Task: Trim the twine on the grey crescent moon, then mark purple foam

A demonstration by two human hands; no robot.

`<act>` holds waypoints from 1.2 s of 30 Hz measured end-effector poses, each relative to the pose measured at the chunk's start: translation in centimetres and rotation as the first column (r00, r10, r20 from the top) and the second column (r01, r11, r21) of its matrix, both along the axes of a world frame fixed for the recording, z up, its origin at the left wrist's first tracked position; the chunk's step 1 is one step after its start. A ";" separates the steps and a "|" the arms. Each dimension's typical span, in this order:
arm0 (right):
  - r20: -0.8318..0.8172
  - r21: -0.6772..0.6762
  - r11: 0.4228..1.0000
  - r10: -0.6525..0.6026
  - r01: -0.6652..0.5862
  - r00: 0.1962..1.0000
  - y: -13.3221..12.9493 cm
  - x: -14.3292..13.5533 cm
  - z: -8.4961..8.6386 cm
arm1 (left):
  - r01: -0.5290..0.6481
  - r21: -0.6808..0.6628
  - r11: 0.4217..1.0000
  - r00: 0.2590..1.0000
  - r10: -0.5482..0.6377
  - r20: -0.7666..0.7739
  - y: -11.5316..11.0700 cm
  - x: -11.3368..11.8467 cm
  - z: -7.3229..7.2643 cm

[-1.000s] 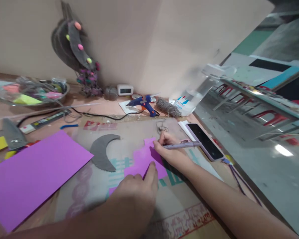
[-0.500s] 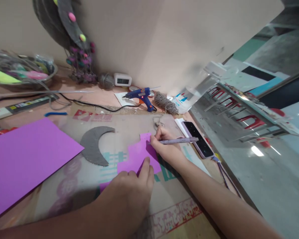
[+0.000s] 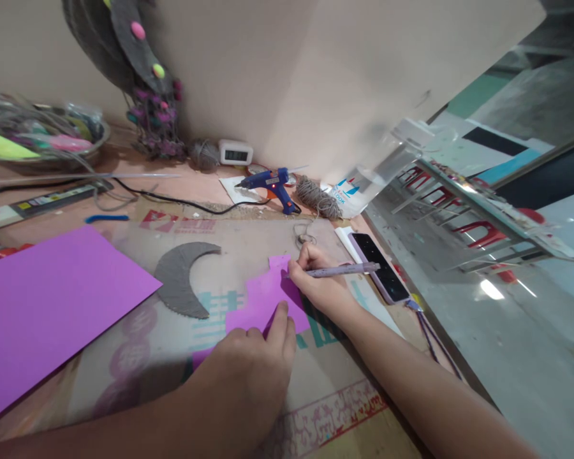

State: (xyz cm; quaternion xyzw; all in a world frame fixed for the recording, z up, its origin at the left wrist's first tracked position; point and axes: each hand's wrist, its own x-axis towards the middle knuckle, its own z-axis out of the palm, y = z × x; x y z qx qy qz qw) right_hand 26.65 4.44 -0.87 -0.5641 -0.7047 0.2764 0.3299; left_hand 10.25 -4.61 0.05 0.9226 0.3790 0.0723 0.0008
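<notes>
In the middle of the board lies a small cut piece of purple paper with a stepped outline. My left hand rests on its lower part, fingers stretched out and pressing it flat. My right hand is closed around a pale purple pen, its tip end at the paper's upper right edge. The tip itself is mostly hidden by my fingers. To the left of the cut piece sits a grey crescent. A larger purple sheet lies further left, one corner touching the crescent.
Behind the board are a blue glue gun, grey yarn and a small white digital clock. A phone lies at the right. A metal bowl of craft scraps and a utility knife are at the left.
</notes>
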 end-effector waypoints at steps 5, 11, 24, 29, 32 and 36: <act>-0.004 -0.014 1.000 0.010 -0.010 1.000 -0.1 0.1 0.0 | 0.007 0.019 1.000 1.000 -0.007 0.001 0.0 -0.1 -0.2; -0.012 -0.003 1.000 0.030 -0.030 0.999 -0.3 -0.1 0.1 | 0.020 0.033 0.999 1.000 -0.019 -0.010 0.1 0.0 -0.6; 0.033 0.062 0.996 0.061 -0.063 0.998 0.0 -0.2 -0.2 | 0.020 0.020 1.000 0.999 -0.020 -0.045 0.1 -0.1 -0.1; -0.027 -0.001 0.998 0.056 -0.056 0.998 -0.1 -0.4 -0.1 | 0.020 0.030 0.999 0.999 -0.019 -0.036 0.0 0.0 -0.4; -0.077 -0.065 0.996 0.056 -0.061 0.995 -0.3 -0.6 -0.1 | 0.029 0.039 0.999 0.999 -0.028 -0.034 0.0 -0.1 -0.4; -0.127 -0.141 0.984 0.095 -0.112 0.987 -0.3 -0.5 -0.2 | 0.042 0.050 0.998 0.999 -0.040 -0.033 0.1 -0.1 -0.2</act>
